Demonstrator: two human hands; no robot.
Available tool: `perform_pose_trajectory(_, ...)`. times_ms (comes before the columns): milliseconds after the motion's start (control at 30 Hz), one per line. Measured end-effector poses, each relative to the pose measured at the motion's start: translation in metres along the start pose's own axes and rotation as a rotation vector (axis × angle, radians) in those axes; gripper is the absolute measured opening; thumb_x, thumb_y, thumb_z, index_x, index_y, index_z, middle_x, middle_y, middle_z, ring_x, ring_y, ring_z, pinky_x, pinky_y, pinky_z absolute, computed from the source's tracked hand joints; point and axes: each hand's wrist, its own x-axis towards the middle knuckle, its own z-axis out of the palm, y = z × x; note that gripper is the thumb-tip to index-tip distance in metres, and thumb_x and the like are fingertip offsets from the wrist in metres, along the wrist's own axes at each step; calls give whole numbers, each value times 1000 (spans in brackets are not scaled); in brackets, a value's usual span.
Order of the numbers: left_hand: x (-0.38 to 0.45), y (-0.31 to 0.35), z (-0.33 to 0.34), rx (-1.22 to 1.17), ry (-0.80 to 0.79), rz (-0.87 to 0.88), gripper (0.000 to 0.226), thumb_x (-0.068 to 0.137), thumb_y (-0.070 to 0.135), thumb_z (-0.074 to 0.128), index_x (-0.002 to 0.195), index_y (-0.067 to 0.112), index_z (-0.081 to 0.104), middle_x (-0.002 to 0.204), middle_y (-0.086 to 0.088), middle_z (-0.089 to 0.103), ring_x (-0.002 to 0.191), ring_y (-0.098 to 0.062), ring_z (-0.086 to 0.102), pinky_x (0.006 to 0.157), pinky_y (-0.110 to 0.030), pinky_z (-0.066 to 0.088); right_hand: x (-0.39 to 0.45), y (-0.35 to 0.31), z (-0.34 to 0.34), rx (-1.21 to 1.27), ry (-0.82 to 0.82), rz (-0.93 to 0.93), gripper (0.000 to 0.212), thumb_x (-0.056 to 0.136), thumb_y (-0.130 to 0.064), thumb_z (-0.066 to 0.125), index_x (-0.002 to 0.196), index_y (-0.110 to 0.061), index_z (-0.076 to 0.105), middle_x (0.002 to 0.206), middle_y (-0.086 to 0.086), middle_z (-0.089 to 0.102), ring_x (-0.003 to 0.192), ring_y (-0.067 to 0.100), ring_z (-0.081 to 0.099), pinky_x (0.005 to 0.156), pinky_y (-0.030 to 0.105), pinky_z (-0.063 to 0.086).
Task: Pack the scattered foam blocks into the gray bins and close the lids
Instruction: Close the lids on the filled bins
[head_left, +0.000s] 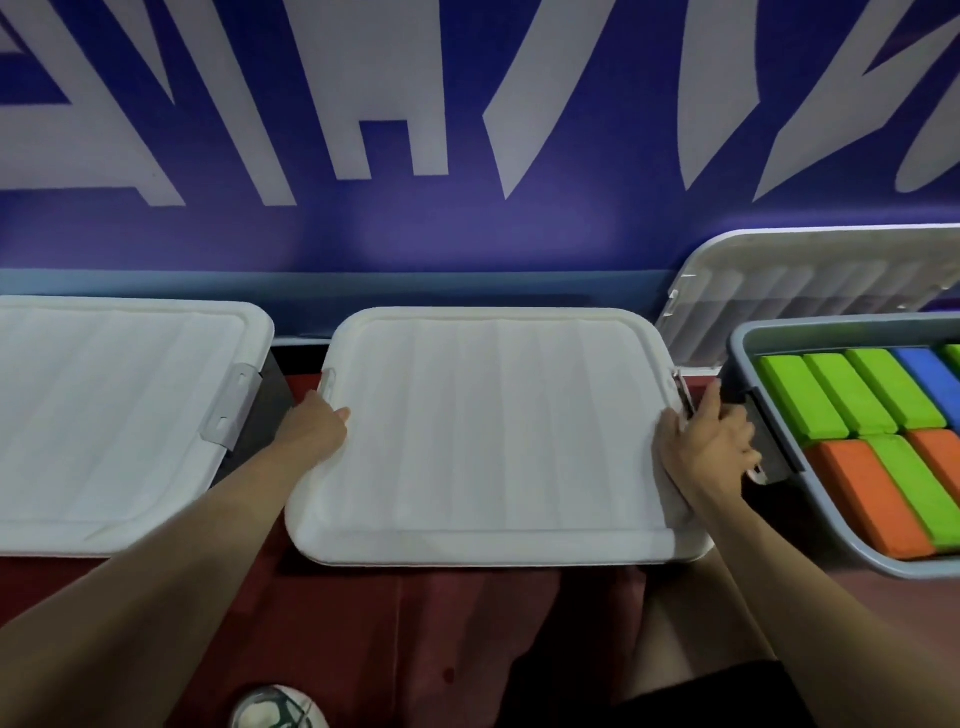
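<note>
A white ribbed lid (493, 431) lies flat over the middle bin. My left hand (317, 426) grips its left edge by the side latch, thumb on top. My right hand (711, 447) grips the right edge at the other latch, fingers curled round it. To the left, a second bin sits under its white lid (104, 415), gray latch folded down. At the right, an open gray bin (748, 343) holds green foam blocks (800, 395), orange foam blocks (867, 493) and a blue one (930, 374), packed in rows. Its lid (810, 280) leans against the wall behind it.
The bins stand on a dark red floor (415, 623) against a purple wall with large white letters. My shoe (275, 709) shows at the bottom, my knee at the lower right. Narrow gaps separate the bins.
</note>
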Motion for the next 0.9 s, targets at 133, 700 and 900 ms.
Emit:
perform_pose_trajectory(133,8,2,-2,-35,28,-58,77,98,52,48,153,8,17,145,-23,42,125,-42,50,103,-48,44,0,-22,8,207,-78,-12,43,98,-35,45,122,0,50,132,27,41,106,49,55,94,47,43)
perform_pose_trajectory(700,44,16,9,-3,75,7,107,83,77,51,154,12,5,148,-23,31,129,-44,43,105,-55,43,63,-40,32,20,63,-246,39,104,-37,38,110,-5,59,99,27,69,94,49,63,80,50,49)
perform_pose_trajectory(900,18,36,9,173,79,40,99,95,66,40,156,9,-13,166,-13,-3,150,-40,9,120,-55,17,58,-39,28,41,48,-223,37,103,-41,37,109,-9,55,102,23,68,95,47,63,79,48,48)
